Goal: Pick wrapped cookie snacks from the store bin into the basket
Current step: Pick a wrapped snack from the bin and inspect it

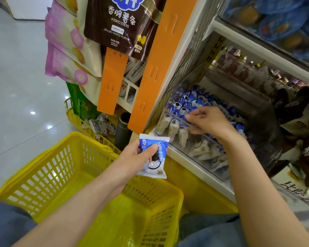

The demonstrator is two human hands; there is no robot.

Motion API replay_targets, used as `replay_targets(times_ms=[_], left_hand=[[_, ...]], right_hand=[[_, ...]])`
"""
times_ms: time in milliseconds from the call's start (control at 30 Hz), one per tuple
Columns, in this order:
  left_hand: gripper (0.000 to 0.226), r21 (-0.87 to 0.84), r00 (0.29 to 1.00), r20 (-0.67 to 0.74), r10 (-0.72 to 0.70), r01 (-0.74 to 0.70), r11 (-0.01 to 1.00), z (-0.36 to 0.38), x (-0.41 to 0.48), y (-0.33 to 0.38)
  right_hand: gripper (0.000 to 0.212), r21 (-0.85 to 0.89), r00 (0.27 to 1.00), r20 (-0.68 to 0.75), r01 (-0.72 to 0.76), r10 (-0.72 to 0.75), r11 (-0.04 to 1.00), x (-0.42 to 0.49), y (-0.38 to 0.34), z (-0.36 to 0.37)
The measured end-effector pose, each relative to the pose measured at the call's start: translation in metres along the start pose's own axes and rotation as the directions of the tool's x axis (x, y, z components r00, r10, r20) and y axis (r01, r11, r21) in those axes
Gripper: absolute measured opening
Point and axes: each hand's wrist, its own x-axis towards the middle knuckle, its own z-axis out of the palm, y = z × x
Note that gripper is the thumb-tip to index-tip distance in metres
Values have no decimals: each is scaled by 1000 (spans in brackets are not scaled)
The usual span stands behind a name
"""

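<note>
While the yellow basket [43, 172] sits open closest to the body, the left hand [132, 157] grips one wrapped cookie snack [159, 166], thumb across its face. Its long axis is roughly upright, just above the basket's far rim, so the drop looks to be down and back, and the left hand is the nearer one for it. Further out, the right hand [209, 123] is over the clear bin [194, 145], fingers curled down among the blue-and-white packets [180, 104]. Pinched one? Can't tell: the fingertips blur into the wrappers. The forearm hides part of the basket floor, and the bin's back is lost in shadow.
</note>
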Motion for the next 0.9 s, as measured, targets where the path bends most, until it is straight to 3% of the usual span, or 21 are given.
replay_targets(times_ms=[67,133,200,267,333,467,700,800,900], left_hand=[[23,-43,1000,-13,-11,10,999,0,1,0],[24,-76,999,-35,-32,30,997,1,3,1],[26,-94,998,-52,-43,37,995,0,5,1],[25,-92,998,-54,-21,16,996,0,5,0],[23,-84,999,-49,22,-26,996,-1,5,0],[22,-76,989,-50,140,-144,987,-1,3,-2],[13,-58,979,-84,186,-191,980,-5,2,-4],[18,-34,976,-128,177,-183,983,-8,3,-3],[19,-21,977,-136,167,-171,985,-8,3,-4]], right_hand=[[15,-71,997,-51,60,-64,996,-5,-4,-1],[8,-198,953,-203,184,-224,963,-12,-6,1],[3,-194,846,-331,372,-417,908,-29,-8,9],[6,-158,744,-373,538,-554,828,-48,-8,22],[9,-171,720,-299,605,-626,777,-63,-3,36],[18,-266,822,-76,529,-565,806,-74,10,63],[12,9,917,66,393,-393,919,-71,14,68],[9,-2,889,95,450,-448,893,-76,15,70],[10,-249,784,126,618,-608,746,-80,15,70]])
